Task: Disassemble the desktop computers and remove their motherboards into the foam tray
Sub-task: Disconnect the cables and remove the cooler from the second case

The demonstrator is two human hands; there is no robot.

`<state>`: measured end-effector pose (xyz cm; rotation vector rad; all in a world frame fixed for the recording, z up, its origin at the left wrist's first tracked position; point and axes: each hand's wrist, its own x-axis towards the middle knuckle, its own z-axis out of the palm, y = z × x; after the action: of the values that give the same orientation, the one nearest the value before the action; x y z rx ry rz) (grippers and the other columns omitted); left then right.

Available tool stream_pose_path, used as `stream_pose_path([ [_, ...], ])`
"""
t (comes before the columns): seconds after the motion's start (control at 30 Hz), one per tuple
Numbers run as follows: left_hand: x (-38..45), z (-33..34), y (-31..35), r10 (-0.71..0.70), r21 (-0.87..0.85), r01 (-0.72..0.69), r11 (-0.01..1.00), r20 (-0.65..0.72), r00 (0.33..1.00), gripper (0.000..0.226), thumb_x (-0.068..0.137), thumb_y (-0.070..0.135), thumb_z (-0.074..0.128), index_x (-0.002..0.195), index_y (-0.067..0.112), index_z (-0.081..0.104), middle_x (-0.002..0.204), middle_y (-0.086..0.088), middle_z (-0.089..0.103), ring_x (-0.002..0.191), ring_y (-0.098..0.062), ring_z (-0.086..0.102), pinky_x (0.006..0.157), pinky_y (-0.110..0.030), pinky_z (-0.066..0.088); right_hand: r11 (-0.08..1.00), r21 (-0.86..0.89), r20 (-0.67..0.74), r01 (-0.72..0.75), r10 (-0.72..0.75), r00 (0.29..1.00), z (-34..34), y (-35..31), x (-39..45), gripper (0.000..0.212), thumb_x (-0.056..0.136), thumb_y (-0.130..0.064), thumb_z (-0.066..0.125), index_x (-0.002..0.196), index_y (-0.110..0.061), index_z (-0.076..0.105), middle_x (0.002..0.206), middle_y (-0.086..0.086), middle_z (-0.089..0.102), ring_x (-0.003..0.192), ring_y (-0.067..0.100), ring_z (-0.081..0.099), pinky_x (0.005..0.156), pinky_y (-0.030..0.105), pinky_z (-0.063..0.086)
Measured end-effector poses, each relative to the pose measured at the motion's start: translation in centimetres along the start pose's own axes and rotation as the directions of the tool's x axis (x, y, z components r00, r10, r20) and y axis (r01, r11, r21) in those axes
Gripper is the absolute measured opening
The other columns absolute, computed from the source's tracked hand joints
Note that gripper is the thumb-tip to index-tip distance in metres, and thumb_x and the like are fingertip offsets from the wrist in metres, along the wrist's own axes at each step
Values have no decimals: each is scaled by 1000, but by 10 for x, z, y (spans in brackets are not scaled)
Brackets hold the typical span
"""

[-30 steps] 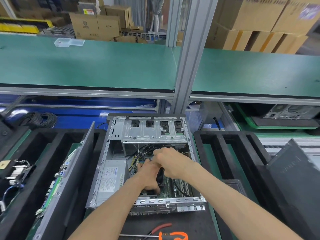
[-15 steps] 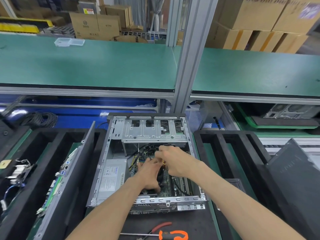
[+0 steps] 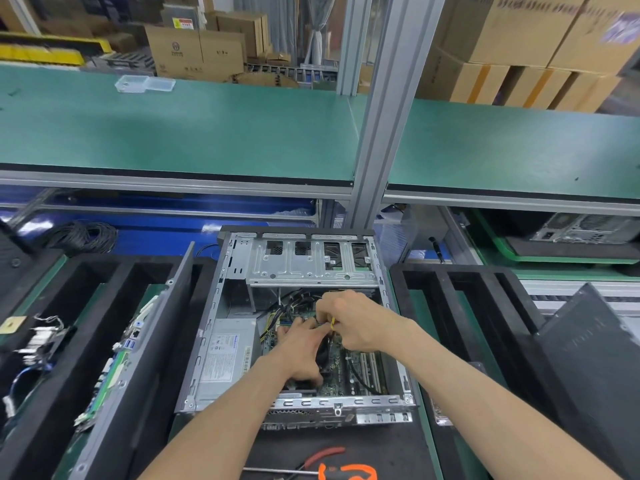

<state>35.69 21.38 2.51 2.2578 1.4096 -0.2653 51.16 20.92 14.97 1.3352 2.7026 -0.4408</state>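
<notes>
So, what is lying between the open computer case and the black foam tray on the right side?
In the head view, only a narrow strip of green bench mat shows between the computer case and the foam tray; nothing lies on that strip.

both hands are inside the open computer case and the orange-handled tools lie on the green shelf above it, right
Not quite. The head view shows both hands, left hand and right hand, inside the open grey metal computer case, but the orange-handled tools lie on the black mat in front of it, not on the shelf.
</notes>
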Motion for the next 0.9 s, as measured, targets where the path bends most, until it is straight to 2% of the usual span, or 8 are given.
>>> stream_pose_path([
  [0.13,2,3,-2,-14,17,14,1000,-10,1000,107,52,55,86,140,40,26,142,-4,38,130,-33,31,100,-55,31,969,-27,-139,-245,239,961,5,2,0,38,96,-46,53,113,-13,47,99,10,57,87,33,58,67,40,44],
  [0.2,3,2,-2,-16,23,17,1000,-5,1000,111,54,54,86,145,40,24,143,-4,37,131,-33,31,101,-55,30,938,-81,-181,-337,318,931,9,-1,5,33,102,-40,45,111,-9,48,92,13,57,87,37,60,62,38,39],
  [0.3,2,0,0,-22,7,22,1000,16,1000,113,55,53,87,149,35,25,149,-3,33,137,-36,26,108,-60,25,967,-84,-120,-242,232,965,15,-12,9,13,98,-16,51,110,-9,48,83,7,44,88,39,59,61,40,38],
  [0.47,0,-2,1,-2,11,2,1000,14,1000,107,56,51,86,147,33,32,151,0,30,132,-31,29,109,-56,29,994,-107,-39,-22,18,999,11,-16,9,37,79,3,61,111,-12,50,102,7,51,86,31,55,64,39,40],
  [0.57,-2,-3,2,-11,-2,11,1000,20,1000,112,56,51,87,149,38,26,148,-1,30,134,-34,29,108,-57,27,999,-6,-51,-41,41,998,6,-6,7,30,79,0,61,104,-15,52,105,5,52,92,28,55,68,35,38],
  [0.7,-1,-4,2,-14,6,14,1000,17,1000,104,56,58,85,143,28,36,142,-4,39,130,-30,30,108,-56,26,968,-17,-129,-251,247,961,9,-3,4,30,95,-42,56,104,-14,49,99,10,53,88,35,57,68,41,45],
  [0.8,-5,-9,7,-25,-86,26,996,9,1000,98,59,69,72,144,34,37,143,0,41,132,-29,30,108,-56,22,965,-53,-126,-258,250,960,15,-6,8,15,98,-25,53,100,-11,48,92,12,54,90,39,59,64,40,42],
  [0.9,-11,-18,11,-17,-387,-56,920,-183,983,61,64,63,64,120,39,55,127,12,54,124,-20,41,106,-48,30,989,-11,-76,-147,146,986,15,-6,11,19,87,-9,59,99,-14,45,96,9,56,86,34,57,64,39,38],
])
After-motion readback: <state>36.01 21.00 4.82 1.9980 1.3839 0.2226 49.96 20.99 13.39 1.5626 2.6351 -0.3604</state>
